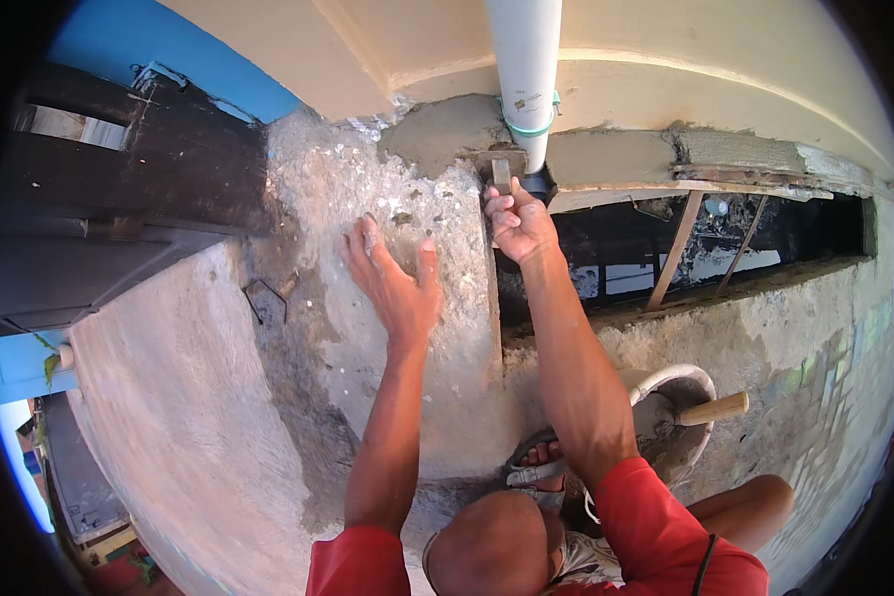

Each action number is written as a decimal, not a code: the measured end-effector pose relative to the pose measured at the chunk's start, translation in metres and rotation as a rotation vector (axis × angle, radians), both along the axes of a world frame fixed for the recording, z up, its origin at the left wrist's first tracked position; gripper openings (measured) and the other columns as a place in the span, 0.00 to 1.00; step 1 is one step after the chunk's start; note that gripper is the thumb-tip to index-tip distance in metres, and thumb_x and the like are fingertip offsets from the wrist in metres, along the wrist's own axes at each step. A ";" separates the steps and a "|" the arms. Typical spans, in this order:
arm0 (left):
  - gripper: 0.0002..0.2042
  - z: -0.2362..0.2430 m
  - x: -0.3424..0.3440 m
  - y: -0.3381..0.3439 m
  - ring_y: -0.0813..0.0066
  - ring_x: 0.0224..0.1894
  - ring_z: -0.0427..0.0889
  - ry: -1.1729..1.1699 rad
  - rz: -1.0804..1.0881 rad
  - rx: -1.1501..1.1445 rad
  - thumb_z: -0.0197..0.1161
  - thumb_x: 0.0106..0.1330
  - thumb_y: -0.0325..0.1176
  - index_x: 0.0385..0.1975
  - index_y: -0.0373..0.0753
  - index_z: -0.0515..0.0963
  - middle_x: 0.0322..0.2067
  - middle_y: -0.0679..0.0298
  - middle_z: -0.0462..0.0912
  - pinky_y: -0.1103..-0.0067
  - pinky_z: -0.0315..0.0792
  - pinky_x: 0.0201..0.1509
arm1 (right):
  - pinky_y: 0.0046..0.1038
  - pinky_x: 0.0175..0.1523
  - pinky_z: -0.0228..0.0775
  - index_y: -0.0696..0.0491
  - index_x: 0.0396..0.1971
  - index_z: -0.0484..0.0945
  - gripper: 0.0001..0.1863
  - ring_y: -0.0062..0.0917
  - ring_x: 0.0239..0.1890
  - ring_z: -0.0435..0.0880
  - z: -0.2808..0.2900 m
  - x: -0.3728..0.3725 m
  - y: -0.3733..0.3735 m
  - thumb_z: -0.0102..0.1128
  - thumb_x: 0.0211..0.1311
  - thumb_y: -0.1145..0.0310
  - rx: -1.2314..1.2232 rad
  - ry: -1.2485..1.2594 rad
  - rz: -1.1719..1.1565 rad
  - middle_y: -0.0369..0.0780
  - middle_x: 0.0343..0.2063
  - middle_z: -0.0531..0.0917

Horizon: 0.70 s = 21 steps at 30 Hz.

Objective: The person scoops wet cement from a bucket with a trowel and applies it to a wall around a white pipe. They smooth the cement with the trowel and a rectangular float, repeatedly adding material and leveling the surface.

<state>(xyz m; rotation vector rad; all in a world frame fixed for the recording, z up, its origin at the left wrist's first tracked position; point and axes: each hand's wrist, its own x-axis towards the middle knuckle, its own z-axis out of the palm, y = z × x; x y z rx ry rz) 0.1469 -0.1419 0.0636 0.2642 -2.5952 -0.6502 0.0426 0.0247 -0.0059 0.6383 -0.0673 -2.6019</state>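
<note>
- Beside the pipe [526, 70], right hand [521, 226] — grip wrapped around a tool [502, 177]
- Over the concrete [457, 397], left hand [397, 286] — grip spread wide
- Near the foot [541, 454], a bucket [677, 372]

No legible lettering

Nothing in view can be read. On the white pipe [524, 55], at the top centre of the frame, sits a small dark mark [528, 103]; whether print or smudge, it is too small to tell.

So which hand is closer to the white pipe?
The right hand, just by the lower end of the white pipe; the left hand is farther away to the left, over rough concrete.
</note>
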 end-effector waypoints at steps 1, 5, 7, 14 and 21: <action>0.38 0.000 -0.001 0.001 0.43 0.72 0.48 -0.007 -0.002 -0.003 0.60 0.67 0.48 0.70 0.35 0.52 0.68 0.46 0.53 0.51 0.47 0.72 | 0.14 0.17 0.59 0.65 0.44 0.63 0.18 0.19 0.23 0.72 -0.003 -0.004 0.004 0.43 0.77 0.62 -0.005 0.010 0.021 0.47 0.33 0.74; 0.38 0.000 -0.001 0.001 0.44 0.72 0.48 -0.042 -0.006 -0.017 0.59 0.67 0.48 0.70 0.34 0.52 0.68 0.46 0.53 0.51 0.47 0.72 | 0.13 0.19 0.70 0.66 0.45 0.64 0.17 0.20 0.23 0.75 0.009 -0.019 -0.006 0.44 0.77 0.64 0.073 -0.144 -0.049 0.49 0.32 0.75; 0.38 0.002 -0.002 0.000 0.44 0.72 0.48 -0.047 -0.010 -0.036 0.59 0.67 0.48 0.70 0.34 0.52 0.68 0.46 0.54 0.52 0.46 0.72 | 0.14 0.23 0.77 0.66 0.46 0.63 0.16 0.22 0.25 0.78 0.003 -0.019 -0.006 0.43 0.77 0.65 0.046 -0.063 -0.061 0.49 0.32 0.75; 0.37 0.000 -0.002 -0.001 0.43 0.71 0.49 -0.064 -0.018 -0.055 0.58 0.68 0.50 0.69 0.33 0.53 0.67 0.45 0.56 0.51 0.46 0.71 | 0.14 0.30 0.84 0.69 0.41 0.68 0.16 0.23 0.24 0.80 0.009 -0.031 -0.011 0.46 0.75 0.68 0.149 -0.315 -0.199 0.47 0.29 0.77; 0.37 0.003 -0.004 0.000 0.38 0.71 0.47 -0.086 -0.029 -0.079 0.57 0.68 0.51 0.69 0.33 0.54 0.66 0.43 0.56 0.48 0.46 0.70 | 0.13 0.25 0.80 0.67 0.40 0.68 0.16 0.21 0.21 0.78 -0.020 -0.027 -0.006 0.45 0.75 0.66 0.133 -0.308 -0.146 0.46 0.29 0.77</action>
